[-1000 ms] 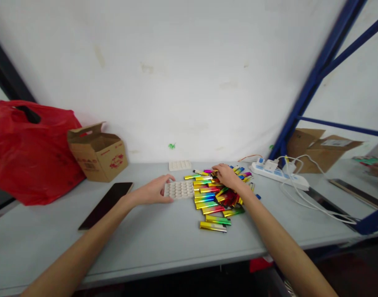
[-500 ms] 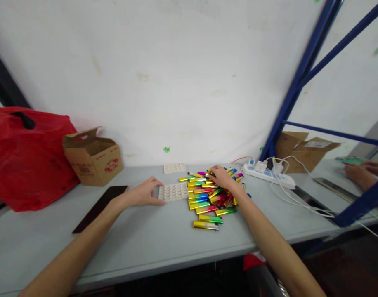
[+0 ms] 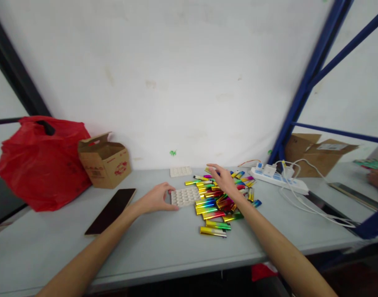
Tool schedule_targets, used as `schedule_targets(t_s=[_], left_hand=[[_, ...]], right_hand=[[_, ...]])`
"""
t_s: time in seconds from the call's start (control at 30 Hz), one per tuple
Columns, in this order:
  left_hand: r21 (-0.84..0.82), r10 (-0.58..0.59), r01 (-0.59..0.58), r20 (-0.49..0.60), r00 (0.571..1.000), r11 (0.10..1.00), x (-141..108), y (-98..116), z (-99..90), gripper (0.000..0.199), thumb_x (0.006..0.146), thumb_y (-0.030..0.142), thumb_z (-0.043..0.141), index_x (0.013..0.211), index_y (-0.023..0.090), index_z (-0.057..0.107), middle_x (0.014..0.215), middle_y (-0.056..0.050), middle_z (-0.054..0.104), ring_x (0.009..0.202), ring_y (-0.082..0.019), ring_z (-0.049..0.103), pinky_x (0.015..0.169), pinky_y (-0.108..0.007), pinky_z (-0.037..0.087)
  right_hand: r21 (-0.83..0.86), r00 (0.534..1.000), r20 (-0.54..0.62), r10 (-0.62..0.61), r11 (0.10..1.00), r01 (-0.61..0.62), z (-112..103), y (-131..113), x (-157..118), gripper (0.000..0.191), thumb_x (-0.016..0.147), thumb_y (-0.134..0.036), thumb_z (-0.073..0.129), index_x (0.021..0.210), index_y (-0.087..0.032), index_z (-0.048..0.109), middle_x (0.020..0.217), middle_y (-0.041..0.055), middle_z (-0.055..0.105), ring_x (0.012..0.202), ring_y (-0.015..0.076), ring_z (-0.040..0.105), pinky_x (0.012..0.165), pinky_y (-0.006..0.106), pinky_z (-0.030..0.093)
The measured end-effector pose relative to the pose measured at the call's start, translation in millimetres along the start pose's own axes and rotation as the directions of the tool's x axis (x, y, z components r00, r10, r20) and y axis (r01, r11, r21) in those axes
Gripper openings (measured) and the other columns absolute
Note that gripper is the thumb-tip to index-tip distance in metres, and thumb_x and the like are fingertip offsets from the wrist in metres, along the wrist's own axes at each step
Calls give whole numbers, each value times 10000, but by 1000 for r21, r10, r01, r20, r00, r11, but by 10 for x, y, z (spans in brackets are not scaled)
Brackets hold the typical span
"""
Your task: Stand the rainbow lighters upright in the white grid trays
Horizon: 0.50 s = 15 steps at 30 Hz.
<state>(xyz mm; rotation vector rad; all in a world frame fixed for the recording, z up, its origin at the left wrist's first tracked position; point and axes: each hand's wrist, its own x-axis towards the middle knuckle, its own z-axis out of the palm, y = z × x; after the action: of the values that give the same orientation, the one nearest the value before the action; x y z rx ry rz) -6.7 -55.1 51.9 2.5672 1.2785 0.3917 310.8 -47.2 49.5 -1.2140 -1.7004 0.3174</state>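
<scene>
Colourful metallic cigarette lighters lie in a loose pile on the grey table. At the pile's left is a white tray with rows of holes, its right end against the lighters. My left hand grips the tray's left end, thumb at the near corner and fingers at the far one. Above the back of the pile is my right hand, with a yellow lighter at its fingertips; the fingers partly hide it. A second white tray lies by the wall.
A dark flat phone-like slab lies left of my left hand. Behind it stand an open cardboard box and a red plastic bag. On the right are a white power strip with cables, a blue rack post and another person's hand.
My right hand has lifted slightly from the pile, and a yellow lighter now shows at its fingertips. My left hand stays on the tray. The whole view has shifted a little.
</scene>
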Motion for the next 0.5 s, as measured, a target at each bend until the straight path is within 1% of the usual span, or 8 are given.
schedule_targets(t_s=[0.07, 0.1, 0.13, 0.2, 0.27, 0.33, 0.4, 0.5], left_hand=[[-3, 23, -23, -24, 999, 1000, 15, 22, 58, 682, 673, 635, 784, 1175, 182, 696, 1050, -70, 659, 904, -255, 632, 826, -337, 489], [-8, 35, -36, -36, 999, 999, 21, 34, 85, 664, 683, 623, 784, 1169, 180, 697, 1055, -72, 654, 911, -255, 631, 830, -337, 490], [-15, 44, -45, -49, 998, 999, 26, 46, 109, 647, 691, 611, 784, 1162, 177, 697, 1063, -74, 649, 920, -255, 629, 834, -338, 493], [-32, 45, -47, -71, 996, 998, 31, 72, 148, 627, 694, 590, 787, 1152, 171, 695, 1078, -79, 637, 931, -254, 625, 837, -339, 500], [-47, 34, -38, -85, 996, 998, 33, 92, 171, 621, 692, 576, 789, 1154, 173, 689, 1088, -78, 628, 937, -252, 625, 843, -340, 505], [-55, 35, -40, -89, 995, 998, 34, 96, 176, 609, 696, 570, 786, 1153, 179, 687, 1081, -70, 626, 940, -249, 627, 854, -337, 507], [-59, 61, -66, -82, 995, 996, 35, 82, 163, 588, 707, 567, 779, 1145, 186, 691, 1070, -62, 626, 953, -247, 628, 869, -330, 503], [-70, 105, -108, -53, 993, 992, 33, 51, 127, 578, 714, 563, 778, 1151, 194, 696, 1072, -58, 622, 976, -248, 628, 889, -326, 500]], right_hand=[[131, 995, 48, 83, 987, -89, 109, -9, -31, 396, 970, -545, 481, 1137, -208, 605, 622, -37, 592, 525, 143, 529, 523, 241, 402], [207, 989, 85, 120, 969, -135, 157, -16, -45, 397, 960, -561, 482, 1136, -215, 565, 584, -69, 529, 466, 122, 459, 471, 223, 359], [281, 981, 128, 146, 943, -177, 198, -27, -59, 393, 949, -574, 482, 1126, -226, 528, 575, -92, 485, 432, 107, 406, 437, 210, 327], [383, 963, 211, 166, 893, -237, 254, -68, -84, 393, 928, -595, 491, 1107, -245, 483, 599, -106, 467, 412, 93, 368, 401, 194, 299], [397, 959, 239, 152, 886, -239, 282, -124, -102, 399, 908, -600, 527, 1090, -247, 498, 625, -94, 494, 427, 91, 387, 397, 191, 303], [350, 970, 204, 129, 916, -195, 297, -175, -112, 398, 879, -594, 591, 1030, -226, 570, 621, -73, 513, 455, 94, 410, 413, 197, 310], [302, 980, 150, 133, 937, -174, 312, -205, -115, 406, 835, -593, 665, 918, -196, 635, 591, -57, 501, 475, 97, 412, 428, 208, 309], [334, 969, 149, 197, 912, -236, 332, -223, -120, 474, 803, -648, 686, 780, -177, 642, 534, -57, 432, 467, 101, 381, 433, 228, 292]])
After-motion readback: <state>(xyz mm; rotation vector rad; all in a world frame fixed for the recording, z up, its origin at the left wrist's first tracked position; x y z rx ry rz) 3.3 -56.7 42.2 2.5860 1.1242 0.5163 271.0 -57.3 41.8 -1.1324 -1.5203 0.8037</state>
